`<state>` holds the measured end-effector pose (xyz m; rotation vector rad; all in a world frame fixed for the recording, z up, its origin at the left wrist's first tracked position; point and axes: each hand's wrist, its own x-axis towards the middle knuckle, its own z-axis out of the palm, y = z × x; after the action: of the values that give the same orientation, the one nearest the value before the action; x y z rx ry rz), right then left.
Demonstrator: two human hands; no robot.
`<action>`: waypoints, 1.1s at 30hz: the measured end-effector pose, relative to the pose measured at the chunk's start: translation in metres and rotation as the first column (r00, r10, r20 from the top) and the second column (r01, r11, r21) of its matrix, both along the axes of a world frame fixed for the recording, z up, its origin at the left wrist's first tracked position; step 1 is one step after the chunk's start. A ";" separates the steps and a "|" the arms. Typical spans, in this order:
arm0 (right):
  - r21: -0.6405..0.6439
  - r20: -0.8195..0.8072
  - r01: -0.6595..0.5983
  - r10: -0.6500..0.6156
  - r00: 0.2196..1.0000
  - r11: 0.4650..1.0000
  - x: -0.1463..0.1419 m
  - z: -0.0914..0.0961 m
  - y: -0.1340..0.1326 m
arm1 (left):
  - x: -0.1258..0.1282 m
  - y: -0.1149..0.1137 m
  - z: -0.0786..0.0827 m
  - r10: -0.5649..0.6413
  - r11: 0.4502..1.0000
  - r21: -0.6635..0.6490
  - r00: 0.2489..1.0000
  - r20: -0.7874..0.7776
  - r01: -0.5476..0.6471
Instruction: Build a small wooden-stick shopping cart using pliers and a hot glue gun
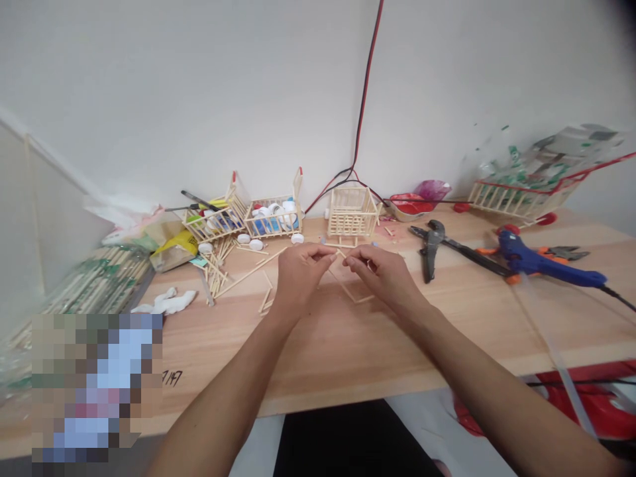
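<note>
My left hand (302, 268) and my right hand (380, 268) meet over the middle of the table, their fingertips closed in a pinch. Between them shows the end of a thin wooden stick (340, 253). Below, more thin sticks (364, 300) form an angled piece; I cannot tell whether it joins the held one. Just beyond my fingers stands a small basket built of wooden sticks (352, 212). To the left of my left hand lie short joined sticks (267, 301) and a pile of cut sticks (218, 268).
Two small stick carts (273, 217) (211, 222) stand at the back left. Packed chopsticks (99, 278) and white gloves (169, 302) lie left. On the right are a cutter tool (432, 248), a blue glue gun (541, 262), pliers (566, 253) and a larger cart (517, 199).
</note>
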<state>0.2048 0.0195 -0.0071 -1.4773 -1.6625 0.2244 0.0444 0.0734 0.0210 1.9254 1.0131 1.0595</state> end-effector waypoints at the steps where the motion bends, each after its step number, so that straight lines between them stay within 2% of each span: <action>1: 0.004 -0.006 0.004 -0.004 1.000 1.000 0.000 0.000 0.000 | 0.001 -0.001 0.000 -0.010 1.000 -0.002 1.000 0.006 0.010; 6: -0.001 -0.076 0.082 -0.081 0.994 0.997 0.006 -0.002 0.001 | 0.000 -0.004 0.005 0.094 0.996 -0.016 0.994 0.048 -0.093; 9: -0.014 -0.081 0.075 -0.076 0.994 0.997 0.007 -0.002 0.000 | -0.003 -0.001 0.007 0.123 0.992 -0.026 0.991 0.047 -0.122; 16: -0.012 -0.020 0.010 -0.010 1.000 1.000 0.000 0.001 -0.002 | -0.003 0.001 0.007 0.102 0.994 -0.050 0.994 0.041 -0.100; 33: -0.008 -0.004 0.023 -0.023 1.000 1.000 -0.001 0.001 -0.002 | -0.003 0.000 0.007 0.070 0.997 -0.025 0.997 0.017 -0.070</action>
<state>0.2035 0.0178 -0.0064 -1.5005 -1.6427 0.2215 0.0419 0.0738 0.0279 1.8699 1.0858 1.0965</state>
